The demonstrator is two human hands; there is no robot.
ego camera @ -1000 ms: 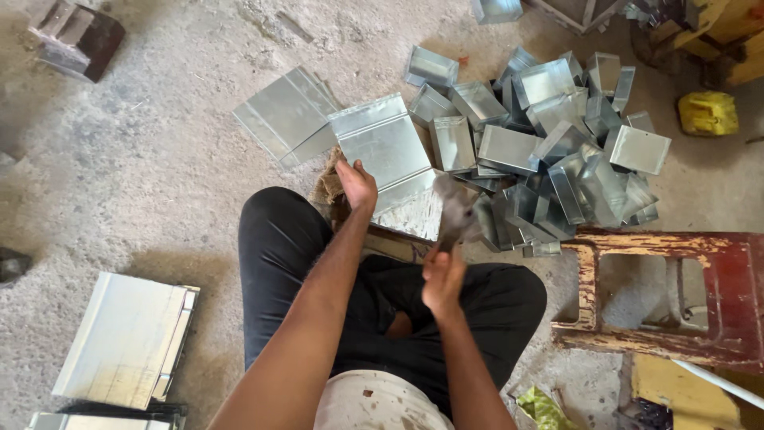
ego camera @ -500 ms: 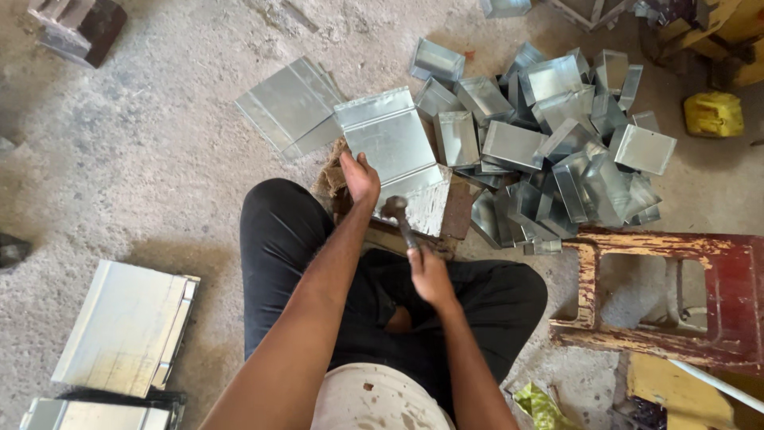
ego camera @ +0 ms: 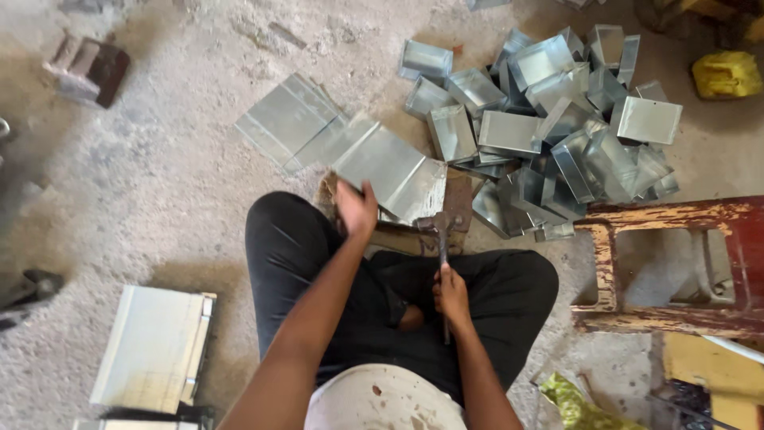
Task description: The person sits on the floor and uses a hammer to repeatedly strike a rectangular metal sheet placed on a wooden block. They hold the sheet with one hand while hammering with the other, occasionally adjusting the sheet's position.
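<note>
Fingers [ego camera: 360, 209] of left hand [ego camera: 355, 210] pressing flat on sheet [ego camera: 390, 169], steadying it over block [ego camera: 457, 203]; right hand [ego camera: 451, 293] gripping hammer [ego camera: 442, 239], closed tight, head meeting sheet edge.

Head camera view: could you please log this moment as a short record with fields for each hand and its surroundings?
Left hand: pressing down on the near edge of a folded metal sheet
Right hand: fingers wrapped round a hammer, its head at the sheet's edge
Support: dark block under the sheet
Beyond: pile of bent metal boxes
Right side: worn red wooden stool
Left side: stack of flat sheets
</note>
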